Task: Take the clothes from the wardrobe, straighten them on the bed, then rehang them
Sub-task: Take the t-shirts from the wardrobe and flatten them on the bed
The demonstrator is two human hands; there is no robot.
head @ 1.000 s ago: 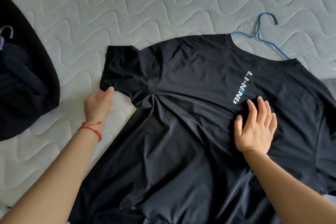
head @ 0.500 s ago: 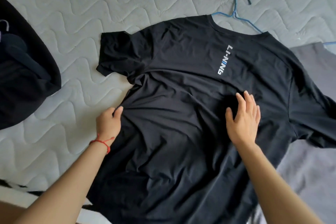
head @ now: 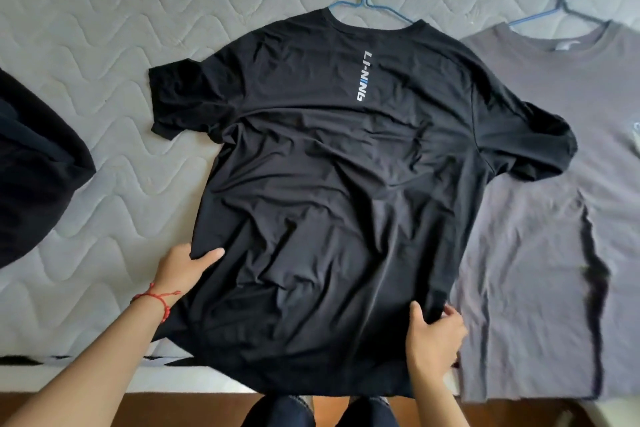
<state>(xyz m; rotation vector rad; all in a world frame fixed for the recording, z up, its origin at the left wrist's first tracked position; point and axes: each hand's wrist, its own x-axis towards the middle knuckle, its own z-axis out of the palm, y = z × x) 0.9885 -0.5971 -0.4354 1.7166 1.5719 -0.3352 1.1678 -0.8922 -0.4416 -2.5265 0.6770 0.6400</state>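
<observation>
Smooth black cloth shirt (head: pixel 329 184), matt grey shirt (head: pixel 540 218), quilted mattress (head: pixel 104 28)

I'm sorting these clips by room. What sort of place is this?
Probably a bedroom: a grey quilted mattress serves as the work surface, a black short-sleeved T-shirt and a grey T-shirt lie on it with blue wire hangers, and brown flooring runs below.

We lose most of each blue hanger (head: pixel 372 3) inside its shirt; the grey shirt (head: pixel 540 218) and dark garment (head: pixel 31 177) run off frame, and our left hand (head: pixel 183 265) hides its fingers under fabric.
</observation>
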